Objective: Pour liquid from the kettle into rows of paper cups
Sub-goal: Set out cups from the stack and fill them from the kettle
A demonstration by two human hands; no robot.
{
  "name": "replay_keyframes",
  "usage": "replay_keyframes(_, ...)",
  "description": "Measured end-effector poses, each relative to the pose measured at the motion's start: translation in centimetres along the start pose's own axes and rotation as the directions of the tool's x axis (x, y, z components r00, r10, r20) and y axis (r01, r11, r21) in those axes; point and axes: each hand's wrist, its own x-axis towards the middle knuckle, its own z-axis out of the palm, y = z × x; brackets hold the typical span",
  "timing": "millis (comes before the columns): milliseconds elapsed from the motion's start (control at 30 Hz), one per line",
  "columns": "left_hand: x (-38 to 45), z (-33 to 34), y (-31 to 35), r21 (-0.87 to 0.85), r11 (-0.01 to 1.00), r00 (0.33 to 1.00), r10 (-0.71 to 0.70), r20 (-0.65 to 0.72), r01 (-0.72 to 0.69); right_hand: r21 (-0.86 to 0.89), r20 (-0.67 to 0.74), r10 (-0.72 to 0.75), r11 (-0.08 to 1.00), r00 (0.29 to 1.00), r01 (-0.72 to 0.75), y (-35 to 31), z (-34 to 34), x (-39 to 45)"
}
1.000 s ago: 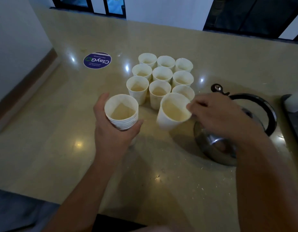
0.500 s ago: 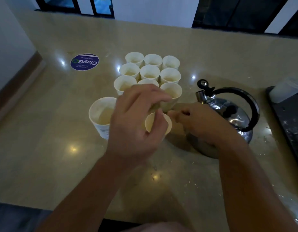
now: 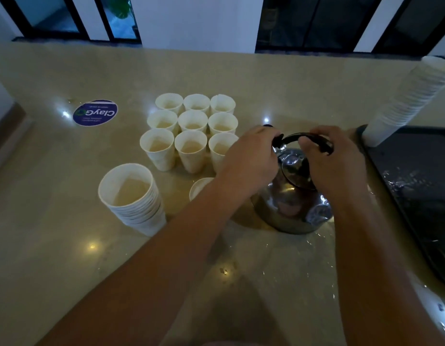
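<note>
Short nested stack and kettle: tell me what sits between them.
In the head view, one single paper cup stands between the short nested stack and the kettle, partly hidden behind the left forearm.

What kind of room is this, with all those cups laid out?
Probably a kitchen or pantry counter. A polished stone countertop holds a steel kettle, rows of paper cups and a tall cup stack beside a dark tray; windows run behind.

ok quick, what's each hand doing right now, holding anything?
Left hand: fingers curled round the spout end of the kettle handle, gripping it.
Right hand: fingers curled over the kettle's black handle, gripping it.
</note>
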Motion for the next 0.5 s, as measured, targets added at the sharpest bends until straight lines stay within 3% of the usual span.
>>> replay_keyframes(167,1.2,0.9,-0.2,0.025,1.000,0.998,-0.001,0.060,0.000,0.145,-0.058,0.009,0.989,0.998,-0.001,0.4,0.1,-0.1)
replay_keyframes(300,1.6,1.0,-0.2,0.022,0.999,0.994,-0.029,0.102,0.026,0.236,-0.017,-0.006,0.972,1.000,0.010,0.5,0.0,-0.3)
replay_keyframes(500,1.5,-0.8,-0.6,0.000,0.998,0.997,-0.066,0.028,0.066,0.238,0.070,-0.057,0.970,0.996,0.038,-0.4,-0.9,-0.2)
